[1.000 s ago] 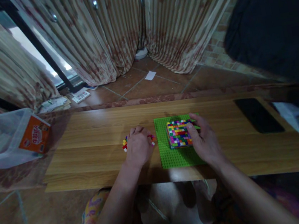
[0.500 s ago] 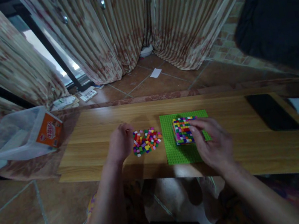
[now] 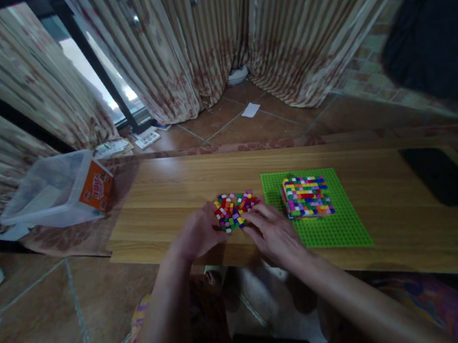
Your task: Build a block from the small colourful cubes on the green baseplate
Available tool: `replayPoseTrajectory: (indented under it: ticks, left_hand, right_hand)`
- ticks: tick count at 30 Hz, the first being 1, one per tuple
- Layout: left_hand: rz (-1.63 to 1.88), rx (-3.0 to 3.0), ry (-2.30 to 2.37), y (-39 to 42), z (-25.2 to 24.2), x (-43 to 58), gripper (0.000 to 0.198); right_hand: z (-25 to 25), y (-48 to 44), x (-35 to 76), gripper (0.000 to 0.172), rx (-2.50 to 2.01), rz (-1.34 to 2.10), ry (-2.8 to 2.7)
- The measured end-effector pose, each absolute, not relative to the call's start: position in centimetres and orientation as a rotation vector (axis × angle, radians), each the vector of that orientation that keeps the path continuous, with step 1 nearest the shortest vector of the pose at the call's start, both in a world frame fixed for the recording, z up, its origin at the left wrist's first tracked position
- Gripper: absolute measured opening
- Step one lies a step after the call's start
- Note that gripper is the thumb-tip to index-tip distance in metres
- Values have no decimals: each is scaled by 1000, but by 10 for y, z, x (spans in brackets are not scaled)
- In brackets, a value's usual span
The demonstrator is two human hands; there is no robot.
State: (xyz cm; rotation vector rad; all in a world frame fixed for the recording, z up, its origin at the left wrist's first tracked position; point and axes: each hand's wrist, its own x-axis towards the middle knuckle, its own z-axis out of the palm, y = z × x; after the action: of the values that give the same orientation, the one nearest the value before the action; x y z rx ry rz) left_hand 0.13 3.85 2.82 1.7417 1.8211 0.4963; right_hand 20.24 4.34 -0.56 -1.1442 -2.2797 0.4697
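Small toy bricks in many colours lie in a loose pile [image 3: 230,209] on the wooden table. At the pile's left edge is my left hand [image 3: 199,232], its thumb and fingers apart, cupped beside the bricks. My right hand [image 3: 274,234] reaches in from the right with thumb and fingertips close together at the pile's lower right side. Whatever they pinch is too small to make out. To the right, a green studded baseplate [image 3: 331,233] carries a neat rectangular block of multicoloured bricks [image 3: 307,196]; neither hand touches it.
A dark flat phone-like slab [image 3: 445,176] lies toward the table's [image 3: 161,188] right end. Left of the table stands a clear plastic bin [image 3: 48,196] with an orange label. Striped curtains [image 3: 173,46] hang behind. Dark fabric [image 3: 441,24] fills the upper right.
My right hand has left the brick block on the baseplate and moved left to the loose pile. My left hand has opened at the pile's edge. The view has shifted left.
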Motion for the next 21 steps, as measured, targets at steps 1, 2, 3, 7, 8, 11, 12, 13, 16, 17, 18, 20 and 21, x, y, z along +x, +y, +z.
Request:
replayPoseTrajectory:
  ticks: [1,2,3,7,8,11,12,13,16,17,18,20,21]
  left_hand:
    - [420,1784,1826,38,31,6,29]
    - [358,1812,1838,38,33,11,30]
    - [324,1822,1858,37,34,14,34]
    - [297,1822,1917,38,35,22,39]
    - [297,1819,1931,38,34,23,37]
    - [336,1793,1950,38,31,24,30]
    - [361,1791,1943,38,31,24,29]
    - [383,1793,1937,38,30,24,29]
    - [404,1809,1920,38,31,25,32]
    - [398,1807,1915,37,31,26,33]
    - [391,1804,1907,37,32,27,34]
    - [378,1795,1895,37,34,29,35]
    - [373,1793,1893,37,34,30,36]
  right_hand:
    - [-6,45,200,27,-1151,467,-2295]
    - [-6,45,198,26,-1160,463,-2307]
    - [-7,46,196,25,-1168,461,-2315]
    - [-8,47,194,23,-1179,462,-2318]
    - [-9,48,195,22,-1177,462,-2320]
    - [-8,50,197,21,-1179,457,-2319]
    - [-8,50,198,20,-1178,457,-2317]
    - [-7,51,198,20,-1178,458,-2316]
    - [-6,51,199,22,-1169,474,-2330]
    - [-6,51,199,23,-1168,480,-2334]
    - [-6,51,199,25,-1168,484,-2336]
    - [-7,51,199,28,-1171,485,-2330]
    - [-8,51,199,29,-1173,484,-2325]
